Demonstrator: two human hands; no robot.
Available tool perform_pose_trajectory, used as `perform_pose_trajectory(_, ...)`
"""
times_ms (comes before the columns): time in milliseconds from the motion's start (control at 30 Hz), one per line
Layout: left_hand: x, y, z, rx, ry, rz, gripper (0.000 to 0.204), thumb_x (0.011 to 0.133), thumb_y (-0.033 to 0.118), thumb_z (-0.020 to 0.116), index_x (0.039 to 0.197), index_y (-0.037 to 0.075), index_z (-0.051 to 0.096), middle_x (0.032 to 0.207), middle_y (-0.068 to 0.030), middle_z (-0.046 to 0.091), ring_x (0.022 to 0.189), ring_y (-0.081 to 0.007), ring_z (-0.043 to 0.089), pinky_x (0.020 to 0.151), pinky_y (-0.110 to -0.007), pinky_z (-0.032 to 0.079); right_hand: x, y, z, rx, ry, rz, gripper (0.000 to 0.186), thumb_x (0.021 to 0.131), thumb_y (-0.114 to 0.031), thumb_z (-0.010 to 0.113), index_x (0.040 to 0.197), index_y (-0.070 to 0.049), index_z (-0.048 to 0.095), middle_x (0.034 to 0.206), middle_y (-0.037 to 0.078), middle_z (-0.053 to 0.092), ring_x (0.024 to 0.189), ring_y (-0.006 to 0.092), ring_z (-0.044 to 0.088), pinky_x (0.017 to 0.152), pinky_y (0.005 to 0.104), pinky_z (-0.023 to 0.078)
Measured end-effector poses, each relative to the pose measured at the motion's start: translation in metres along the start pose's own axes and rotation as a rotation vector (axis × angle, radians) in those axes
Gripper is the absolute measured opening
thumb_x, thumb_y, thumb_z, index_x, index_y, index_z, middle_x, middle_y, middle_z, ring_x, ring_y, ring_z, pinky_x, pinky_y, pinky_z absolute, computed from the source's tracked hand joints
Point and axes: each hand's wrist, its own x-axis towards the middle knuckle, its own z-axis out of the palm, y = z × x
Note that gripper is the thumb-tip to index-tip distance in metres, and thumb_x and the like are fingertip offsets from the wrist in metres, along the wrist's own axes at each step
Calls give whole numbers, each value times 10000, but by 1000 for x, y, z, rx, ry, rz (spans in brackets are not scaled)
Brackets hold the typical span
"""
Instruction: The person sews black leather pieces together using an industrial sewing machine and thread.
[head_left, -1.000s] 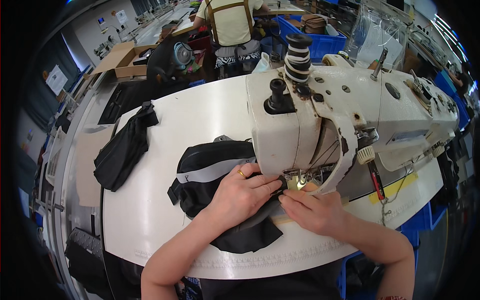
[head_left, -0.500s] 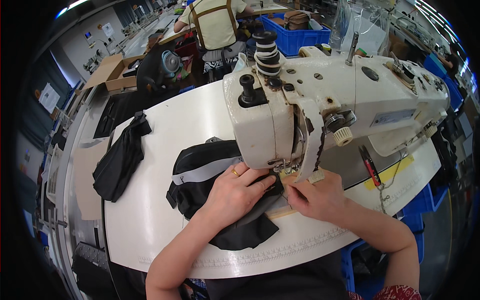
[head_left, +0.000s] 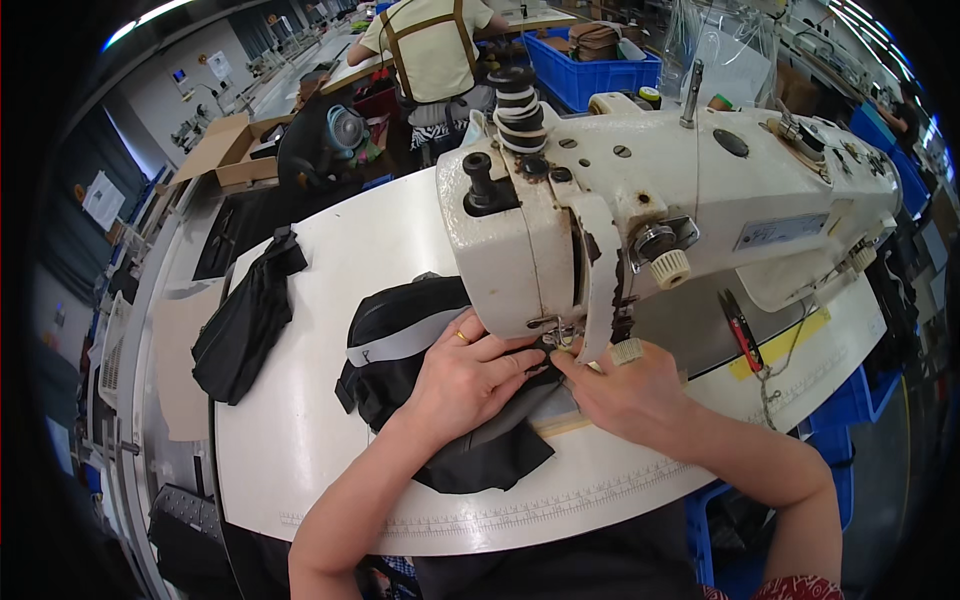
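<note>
A black fabric bag (head_left: 400, 302) with a grey strip (head_left: 408, 340) across it lies on the white table, its right end under the needle area of a white sewing machine (head_left: 500, 255). My left hand (head_left: 462, 385), a ring on one finger, presses on the bag, fingers bent and gripping the cloth beside the presser foot (head_left: 562, 338). To the right of the foot, my right hand (head_left: 632, 392) is closed, thumb and forefinger pinching the cloth edge. Both sets of fingertips nearly meet there. A loose black flap (head_left: 490, 465) hangs toward me. The needle point cannot be made out.
Another black fabric piece (head_left: 245, 330) lies at the table's left. Red-handled snips (head_left: 740, 335) rest right of the machine, near a yellow strip (head_left: 780, 345). Blue bins (head_left: 590, 80) stand behind and lower right. A person (head_left: 430, 50) sits ahead, back turned.
My right hand has shifted slightly left, its fingertips closer to the presser foot and my left fingers. The bag has barely moved. The view has tilted a little.
</note>
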Motion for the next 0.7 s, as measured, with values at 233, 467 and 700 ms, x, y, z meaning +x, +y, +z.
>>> perform_pose_trajectory(233,4,-7,6,-5,32,-2,243,742,128,782,986,136,774,1080,-1,710,1105,-258,620,999,-428,497,1,-1,4,-88,-27,27,374,741,-140,725,1111,-85,704,858,42,640,772,225,611,566,334,506)
perform_pose_trajectory(467,8,-22,-5,-61,-21,26,256,737,152,792,991,134,770,1067,-5,708,1074,-262,625,999,-424,503,-3,-1,-1,89,-14,-12,375,752,-128,713,1126,-106,695,858,8,659,718,228,609,546,342,504)
perform_pose_trajectory(700,11,-18,-1,-22,19,39,234,747,157,785,976,117,762,1046,-16,698,1029,-255,622,1000,-422,501,-6,1,2,127,-21,27,372,770,-121,700,1141,-120,695,665,-11,617,654,244,594,538,348,493)
